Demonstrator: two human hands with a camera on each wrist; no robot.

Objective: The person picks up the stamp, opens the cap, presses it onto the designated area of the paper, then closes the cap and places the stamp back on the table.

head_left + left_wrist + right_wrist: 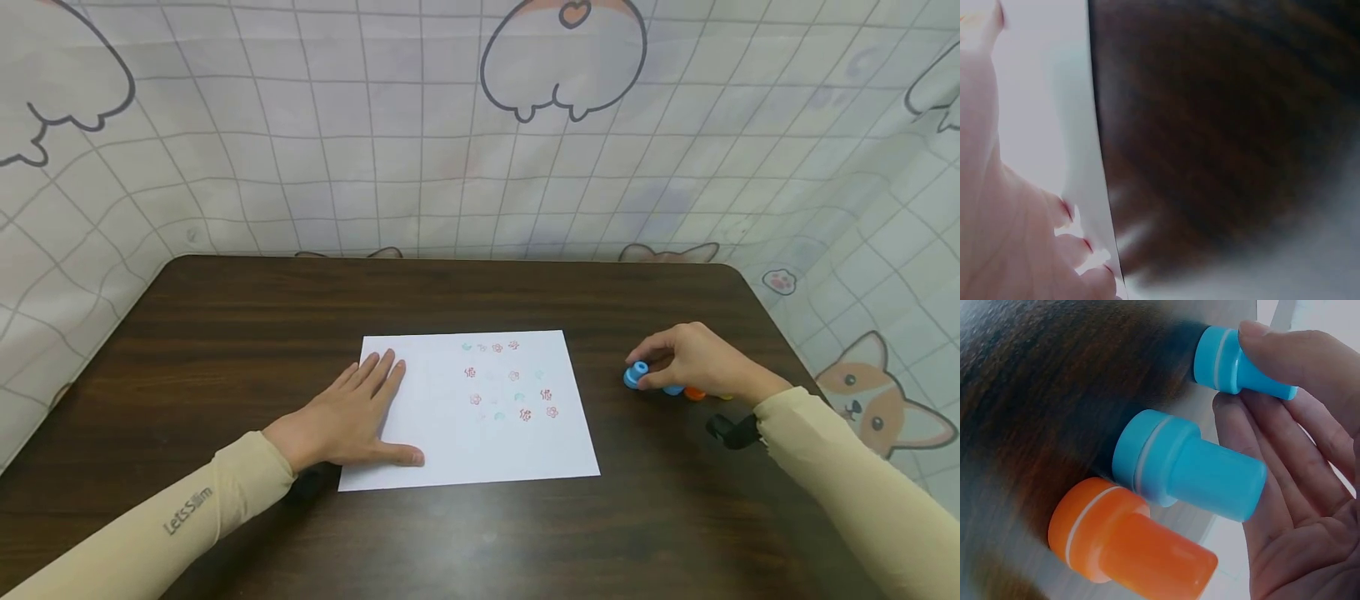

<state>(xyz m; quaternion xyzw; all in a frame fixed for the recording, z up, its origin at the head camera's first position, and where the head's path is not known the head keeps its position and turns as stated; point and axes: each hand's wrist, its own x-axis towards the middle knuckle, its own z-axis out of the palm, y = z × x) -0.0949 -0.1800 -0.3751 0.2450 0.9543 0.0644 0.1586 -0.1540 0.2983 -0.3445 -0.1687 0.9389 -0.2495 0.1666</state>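
My left hand (347, 417) rests flat on the left side of a white sheet of paper (487, 454), fingers spread and thumb out. Small red and green stamped prints, among them flowers, are scattered over the sheet's middle and right. To the right of the paper, my right hand (693, 362) pinches a light blue stamp (1216, 359) between thumb and fingers, its wide end close to the table. Beside it in the right wrist view stand a second blue stamp (1216, 478) and an orange stamp (1154, 553), both upright on the table.
A bit of something yellow (726, 397) shows under my right wrist, past the orange stamp. The dark wooden table (480, 542) has rounded far corners. Behind it hangs a white gridded cloth (375, 167) with cartoon dogs.
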